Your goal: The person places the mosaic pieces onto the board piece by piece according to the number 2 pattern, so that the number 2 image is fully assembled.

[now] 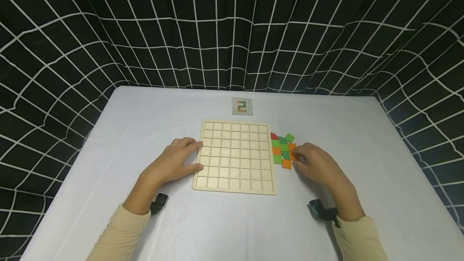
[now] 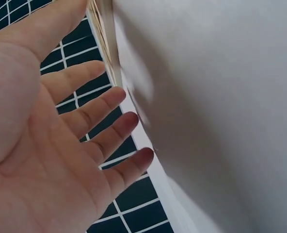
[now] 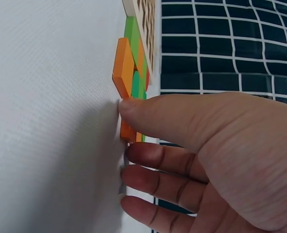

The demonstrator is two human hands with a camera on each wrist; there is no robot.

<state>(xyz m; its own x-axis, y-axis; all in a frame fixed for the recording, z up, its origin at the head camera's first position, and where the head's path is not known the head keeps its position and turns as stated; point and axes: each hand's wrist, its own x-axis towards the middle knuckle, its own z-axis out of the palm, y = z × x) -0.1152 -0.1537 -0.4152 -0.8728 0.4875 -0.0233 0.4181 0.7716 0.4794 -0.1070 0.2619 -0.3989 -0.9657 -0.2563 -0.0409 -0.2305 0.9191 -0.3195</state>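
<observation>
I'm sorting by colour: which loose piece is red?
The rounded red piece just right of the board; the other visible pieces are green or orange.

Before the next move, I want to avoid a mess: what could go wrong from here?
The right hand is at closely bunched tiles, so it might nudge neighbours out of place. Some tiles lie right beside the wooden board; the left hand touches its opposite edge, so a stray push could slide it into them.
</observation>
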